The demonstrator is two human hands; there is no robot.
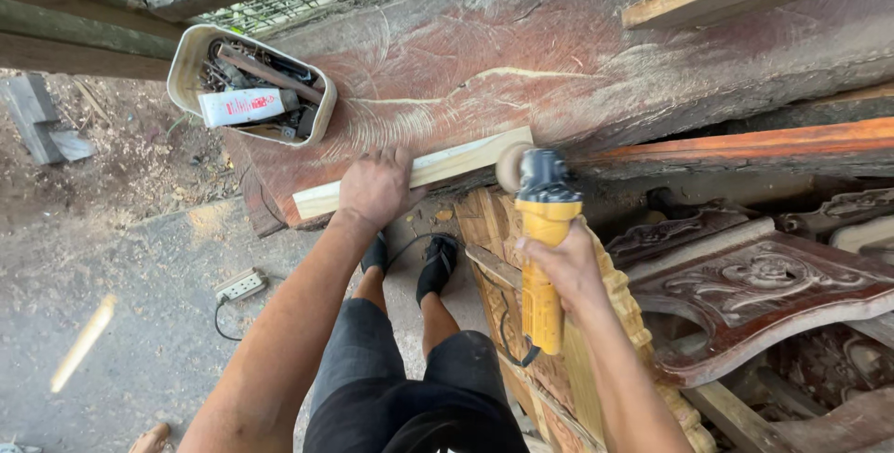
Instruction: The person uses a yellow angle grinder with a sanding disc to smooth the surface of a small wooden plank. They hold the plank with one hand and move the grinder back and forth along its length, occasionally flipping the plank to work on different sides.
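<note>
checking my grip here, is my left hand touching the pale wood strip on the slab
Touching. The head view shows the left hand pressed flat on the pale wood strip, fingers spread over its top, no gap showing.

Wood strip (pixel 419 174) middle hidden under left hand (pixel 374 189); tub (pixel 191 62) contents indistinct.

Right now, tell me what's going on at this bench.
A person stands at a big reddish wood slab. The left hand presses a pale wooden strip flat on the slab's edge. The right hand grips a yellow angle grinder, its disc at the strip's right end. A tub of tools sits on the slab.
</note>
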